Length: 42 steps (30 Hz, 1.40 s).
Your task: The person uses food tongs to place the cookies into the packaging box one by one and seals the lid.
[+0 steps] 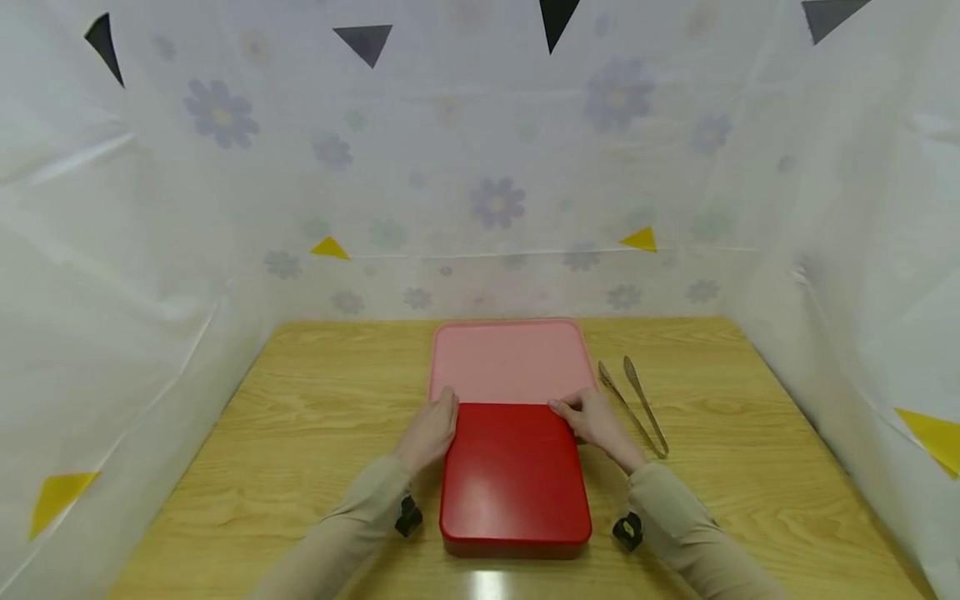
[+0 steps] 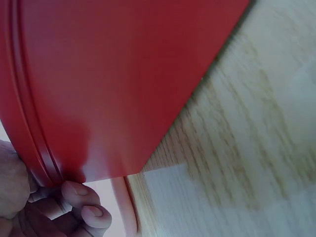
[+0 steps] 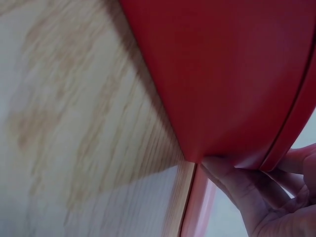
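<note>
A red rectangular box (image 1: 517, 475) with a closed red lid lies in front of the person, its far end next to a pink tray (image 1: 510, 362). At the box's far left corner the left hand (image 1: 431, 433) holds on; in the left wrist view its curled fingers (image 2: 81, 195) touch the box's side wall (image 2: 113, 89) below the lid rim. The right hand (image 1: 596, 421) grips the far right corner, its thumb on the lid's edge. Fingers (image 3: 232, 182) bend against the side wall (image 3: 227, 74) in the right wrist view. The box's contents are hidden.
Metal tongs (image 1: 648, 417) lie spread on the wooden table (image 1: 322, 433), right of the tray and near the right hand. White flower-patterned sheets (image 1: 420, 167) stand behind the table and along both sides.
</note>
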{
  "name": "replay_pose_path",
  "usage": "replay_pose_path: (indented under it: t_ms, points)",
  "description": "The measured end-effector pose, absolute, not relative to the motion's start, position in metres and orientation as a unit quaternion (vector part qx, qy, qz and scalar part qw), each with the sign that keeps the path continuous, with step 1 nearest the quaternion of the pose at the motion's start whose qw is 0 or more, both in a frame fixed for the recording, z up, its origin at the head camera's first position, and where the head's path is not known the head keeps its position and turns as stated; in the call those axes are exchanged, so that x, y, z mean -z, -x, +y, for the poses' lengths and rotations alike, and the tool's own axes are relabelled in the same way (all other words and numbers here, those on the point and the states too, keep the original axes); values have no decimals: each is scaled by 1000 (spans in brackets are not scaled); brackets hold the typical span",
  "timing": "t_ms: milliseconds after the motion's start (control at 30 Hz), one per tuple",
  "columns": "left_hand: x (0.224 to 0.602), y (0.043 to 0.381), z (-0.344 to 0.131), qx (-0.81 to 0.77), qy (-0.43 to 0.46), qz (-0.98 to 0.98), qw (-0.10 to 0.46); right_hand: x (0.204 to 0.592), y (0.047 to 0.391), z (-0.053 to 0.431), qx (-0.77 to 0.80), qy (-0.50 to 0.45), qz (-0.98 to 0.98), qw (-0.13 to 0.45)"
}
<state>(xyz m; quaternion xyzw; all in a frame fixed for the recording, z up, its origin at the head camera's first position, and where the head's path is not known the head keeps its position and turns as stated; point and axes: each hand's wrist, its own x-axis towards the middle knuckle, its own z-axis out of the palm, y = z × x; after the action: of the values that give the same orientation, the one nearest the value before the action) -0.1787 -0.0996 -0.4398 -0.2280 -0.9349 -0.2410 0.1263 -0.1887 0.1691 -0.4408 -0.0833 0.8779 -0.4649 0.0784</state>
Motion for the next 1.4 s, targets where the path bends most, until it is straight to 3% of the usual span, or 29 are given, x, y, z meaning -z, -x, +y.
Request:
replay_pose_path:
  t_ms: [100,367,900,1100,1233,1400]
  points:
    - [438,179,-98,246,213,-938,120,440,189,170,470,80,875,77]
    - [436,178,-101,296,117,-948,14,442,185,171,480,78,868,96]
    - [434,177,-96,293,127,-947,24,442,186,167,467,69,878,72]
    - [436,178,-90,241,150,-956,72,439,186,168,464,61,882,60]
    - [441,178,-88,184,182,-955,146,438,185,169,457,61,886,46]
    - [447,178,-90,179,177,-954,162,438,185,167,433,88,897,25]
